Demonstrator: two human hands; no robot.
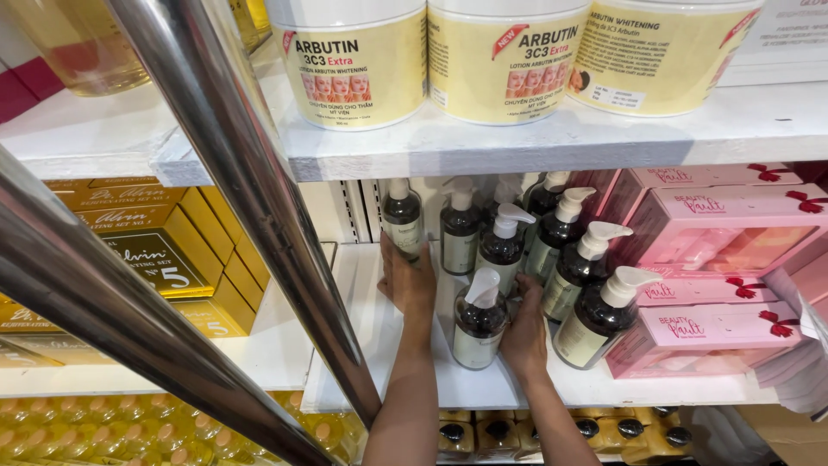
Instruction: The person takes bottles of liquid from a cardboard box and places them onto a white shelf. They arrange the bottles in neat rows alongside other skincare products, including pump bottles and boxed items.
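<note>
White shelves (pixel 552 138) run in tiers across a shop display (evenly lit from above), with two shiny steel rails (pixel 250 173) slanting across the left foreground.

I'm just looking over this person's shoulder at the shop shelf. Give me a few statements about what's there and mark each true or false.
1. Both hands are among dark pump bottles with white pump heads. True: the left hand rests against a rear bottle and the right hand is at the front bottle.
2. Pink gift boxes with red bows stand to the right of the bottles. True.
3. The shelf above holds green glass jars. False: it holds pale yellow tubs with white lids.
4. Blue boxes are stacked at left. False: those boxes are gold.
5. The bottles lie flat. False: they stand upright.
</note>
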